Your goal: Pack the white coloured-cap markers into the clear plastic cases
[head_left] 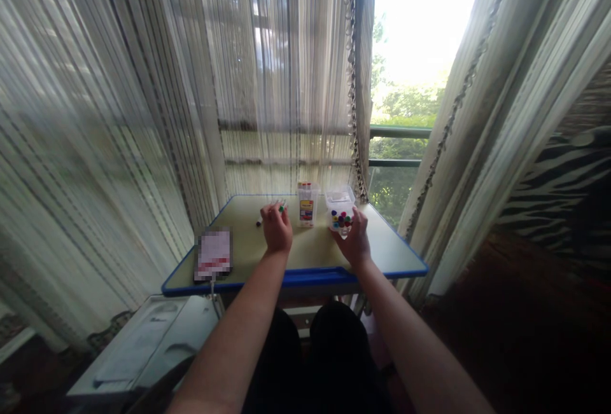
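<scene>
My left hand (277, 228) is closed around what look like markers, whose pale barrels and a green end (282, 208) show above the fingers. A dark-tipped marker (258, 223) lies on the table just left of that hand. My right hand (356, 237) grips a clear plastic box (340, 196) by its near right side. Several markers (341, 217) with coloured round ends, among them blue, red, green and black, show in the box. Between my hands stands a tall clear container (307, 203) with a yellow and red label, some red and yellow showing at its top.
The pale table (382, 245) has a blue edge. A blurred-out flat thing (213, 254) sits at its left front corner with a cable hanging from it. A white surface (162, 338) stands lower left. Curtains (286, 83) and a window rail (400, 132) are behind.
</scene>
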{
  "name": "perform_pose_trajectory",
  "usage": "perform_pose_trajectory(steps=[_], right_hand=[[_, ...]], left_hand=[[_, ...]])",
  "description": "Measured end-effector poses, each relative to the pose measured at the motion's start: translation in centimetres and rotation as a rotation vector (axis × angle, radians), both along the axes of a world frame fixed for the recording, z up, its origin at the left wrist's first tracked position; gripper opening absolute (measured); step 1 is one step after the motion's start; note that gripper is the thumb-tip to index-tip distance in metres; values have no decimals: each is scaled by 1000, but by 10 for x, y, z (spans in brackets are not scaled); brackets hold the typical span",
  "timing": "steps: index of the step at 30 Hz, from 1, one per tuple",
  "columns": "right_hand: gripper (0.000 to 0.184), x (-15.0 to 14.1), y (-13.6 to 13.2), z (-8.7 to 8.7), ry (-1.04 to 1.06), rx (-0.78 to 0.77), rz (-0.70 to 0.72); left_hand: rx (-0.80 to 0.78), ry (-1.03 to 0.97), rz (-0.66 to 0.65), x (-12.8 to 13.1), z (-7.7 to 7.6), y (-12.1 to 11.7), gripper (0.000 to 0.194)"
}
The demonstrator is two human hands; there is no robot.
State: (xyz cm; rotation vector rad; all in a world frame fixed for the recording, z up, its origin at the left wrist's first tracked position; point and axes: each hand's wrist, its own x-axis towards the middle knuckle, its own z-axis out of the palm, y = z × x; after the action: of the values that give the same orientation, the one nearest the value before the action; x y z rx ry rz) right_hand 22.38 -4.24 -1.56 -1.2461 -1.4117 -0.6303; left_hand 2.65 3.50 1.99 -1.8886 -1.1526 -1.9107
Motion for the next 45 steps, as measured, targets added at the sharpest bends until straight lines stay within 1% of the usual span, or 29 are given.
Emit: perform_pose_trajectory(steps=[3, 10, 13, 15, 18, 21, 25, 29, 31, 36, 41, 43, 45], right_hand=[[82, 0, 1, 0, 0, -2, -2], [86, -1, 3, -2, -29, -2, -19], [86, -1, 3, -2, -11, -31, -3], [86, -1, 3, -1, 0, -31, 2], [86, -1, 4, -1, 17, -30, 8], [85, -1, 4, 0, 30, -37, 13], [84, -1, 4, 1, 40, -35, 8], [86, -1, 5, 0, 29, -30, -2], [86, -1, 6, 0, 27, -28, -3], [84, 0, 7, -2, 40, -49, 24], [85, -1, 6, -1, 16, -43, 12], [83, -1, 6, -1, 17, -40, 21], [81, -1, 6, -1, 26, -36, 30]], left_hand=[[116, 63, -41, 1, 0, -7, 25], [451, 215, -17, 9, 2, -36, 21], [569, 287, -97, 15, 0, -46, 25], [619, 316, -157, 18, -2, -50, 27], [641, 342, -241, 22, -7, -53, 25], [627, 339, -343, 22, -11, -55, 23], [628, 285, -441, 21, -9, -58, 19], [738, 114, -454, 20, -4, -62, 7], [757, 76, -466, 20, -3, -63, 4], [703, 169, -559, 21, -6, -66, 5], [668, 230, -494, 26, -7, -62, 6], [660, 264, -494, 28, -8, -60, 11], [642, 318, -519, 30, -8, -58, 17]])
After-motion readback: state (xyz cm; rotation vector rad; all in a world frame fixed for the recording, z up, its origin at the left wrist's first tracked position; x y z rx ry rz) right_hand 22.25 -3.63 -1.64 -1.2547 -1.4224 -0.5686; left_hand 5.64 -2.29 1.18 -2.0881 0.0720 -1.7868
